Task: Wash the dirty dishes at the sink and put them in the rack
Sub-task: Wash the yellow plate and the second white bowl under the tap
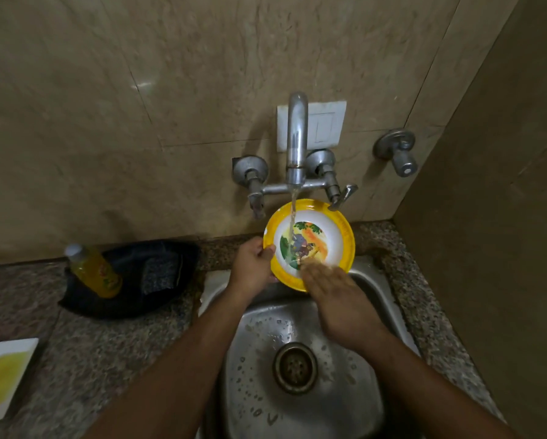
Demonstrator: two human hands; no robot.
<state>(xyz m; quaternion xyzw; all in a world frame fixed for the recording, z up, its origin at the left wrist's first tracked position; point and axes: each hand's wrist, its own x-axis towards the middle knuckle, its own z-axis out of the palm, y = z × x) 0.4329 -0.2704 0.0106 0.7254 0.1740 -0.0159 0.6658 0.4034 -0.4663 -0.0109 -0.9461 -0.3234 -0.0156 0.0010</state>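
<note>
A yellow-rimmed plate with a white well and a cartoon picture is tilted toward me over the steel sink. Water runs from the tap onto the plate's face. My left hand grips the plate's left rim, thumb on the front. My right hand lies flat against the plate's lower face, fingers blurred, holding nothing that I can see. The sink basin below is wet, with the drain in its middle.
A black tray on the granite counter left of the sink holds a yellow soap bottle and a scrub pad. A white and yellow board lies at the far left edge. A valve sticks out of the wall at right.
</note>
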